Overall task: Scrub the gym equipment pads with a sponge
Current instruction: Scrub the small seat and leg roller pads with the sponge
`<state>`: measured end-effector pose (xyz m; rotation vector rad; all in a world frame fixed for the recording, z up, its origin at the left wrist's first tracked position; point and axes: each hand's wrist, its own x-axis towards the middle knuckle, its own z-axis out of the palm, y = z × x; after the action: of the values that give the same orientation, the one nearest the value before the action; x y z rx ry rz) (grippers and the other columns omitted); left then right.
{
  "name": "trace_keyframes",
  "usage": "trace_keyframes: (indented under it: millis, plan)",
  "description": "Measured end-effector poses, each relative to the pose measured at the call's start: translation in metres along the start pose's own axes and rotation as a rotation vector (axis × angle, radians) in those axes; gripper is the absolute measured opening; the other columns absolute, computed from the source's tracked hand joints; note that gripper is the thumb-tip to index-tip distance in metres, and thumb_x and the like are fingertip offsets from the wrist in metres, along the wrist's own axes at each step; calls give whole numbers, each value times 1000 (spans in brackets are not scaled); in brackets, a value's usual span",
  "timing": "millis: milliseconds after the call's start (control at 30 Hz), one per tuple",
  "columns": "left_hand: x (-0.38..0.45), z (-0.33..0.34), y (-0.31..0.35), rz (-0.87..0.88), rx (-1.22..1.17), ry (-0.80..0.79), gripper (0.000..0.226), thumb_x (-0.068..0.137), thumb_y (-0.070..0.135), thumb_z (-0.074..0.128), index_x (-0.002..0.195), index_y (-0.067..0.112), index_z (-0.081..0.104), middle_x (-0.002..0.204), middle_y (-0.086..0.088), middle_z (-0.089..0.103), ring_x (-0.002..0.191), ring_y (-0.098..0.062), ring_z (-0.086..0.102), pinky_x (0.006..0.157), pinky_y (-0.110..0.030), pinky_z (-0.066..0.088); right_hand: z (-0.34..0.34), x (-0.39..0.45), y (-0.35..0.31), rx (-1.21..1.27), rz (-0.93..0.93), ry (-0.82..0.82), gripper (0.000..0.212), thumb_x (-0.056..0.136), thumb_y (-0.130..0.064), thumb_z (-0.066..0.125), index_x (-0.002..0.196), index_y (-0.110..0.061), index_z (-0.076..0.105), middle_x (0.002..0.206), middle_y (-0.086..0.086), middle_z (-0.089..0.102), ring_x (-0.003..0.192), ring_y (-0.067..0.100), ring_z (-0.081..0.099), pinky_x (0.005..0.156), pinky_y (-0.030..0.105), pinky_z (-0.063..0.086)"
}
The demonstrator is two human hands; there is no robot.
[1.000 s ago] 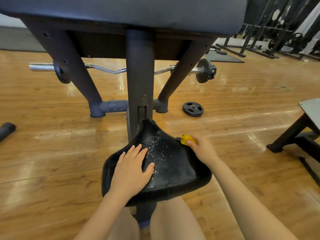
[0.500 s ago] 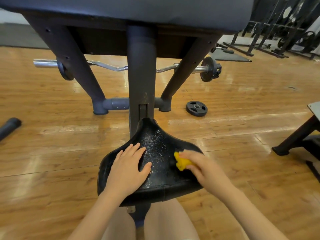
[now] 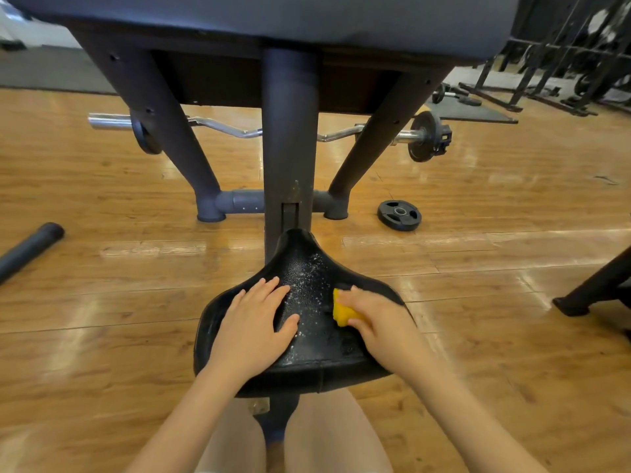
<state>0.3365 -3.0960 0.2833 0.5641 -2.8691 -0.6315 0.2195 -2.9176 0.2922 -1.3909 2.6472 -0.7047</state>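
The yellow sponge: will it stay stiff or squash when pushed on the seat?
The yellow sponge probably squashes: the right hand wraps most of it. It likely glides easily, since white foam flecks the black seat pad.

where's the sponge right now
The yellow sponge is in the right hand, pressed on the right side of the black seat.

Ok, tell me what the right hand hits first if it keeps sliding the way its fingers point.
Probably the left hand: the right hand, gripping the sponge, points left across the seat pad.
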Motion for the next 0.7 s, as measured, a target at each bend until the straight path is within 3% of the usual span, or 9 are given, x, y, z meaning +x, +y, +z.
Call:
trace_keyframes:
  millis: [100, 267, 400, 533, 600, 700]
  plan:
    - [1, 1, -1, -1, 2, 11, 56, 97, 49, 39, 148, 31, 26, 157, 11, 18, 145, -7, 8, 118, -31, 4, 10, -28, -16, 0, -109, 50, 40, 85, -29, 44, 120, -18, 61, 125, -2, 61, 122, 16, 52, 103, 32, 38]
    - [0, 1, -1, 2, -8, 17, 56, 96, 48, 41, 148, 30, 27, 157, 11, 20, 145, -7, 9, 118, -31, 5, -12, -8, -8, 78, -128, -56, 38, 92, -22, 49, 130, -19, 53, 135, -3, 52, 127, 9, 43, 107, 12, 23]
    - [-1, 1, -1, 2, -9, 14, 56, 97, 47, 40, 148, 30, 28, 157, 10, 20, 145, -7, 10, 118, -31, 5, -29, 52, 11, 97, 16, -35, 37, 94, -11, 50, 130, -12, 51, 131, 6, 55, 121, 22, 48, 95, 18, 30]
    - [-1, -1, 0, 6, -24, 13, 55, 97, 47, 41, 148, 30, 28, 157, 10, 20, 145, -8, 10, 118, -31, 4, -11, 78, 24, 5, 209, -82, 35, 96, -18, 46, 130, -10, 50, 127, 12, 57, 117, 30, 50, 94, 35, 39]
    - [-1, 0, 0, 7, -19, 12, 55, 97, 47, 40, 148, 31, 27, 157, 11, 19, 145, -7, 9, 117, -30, 3, -4, 71, 22, -73, 196, -41, 35, 96, -20, 46, 130, -13, 50, 127, 9, 58, 114, 28, 52, 90, 33, 39]
    - [1, 1, -1, 2, -1, 16, 56, 97, 48, 40, 148, 31, 27, 157, 11, 19, 145, -7, 10, 117, -31, 5, -4, 49, 14, -97, 141, -8, 38, 96, -20, 47, 133, -17, 48, 135, 5, 52, 124, 23, 47, 97, 29, 35]
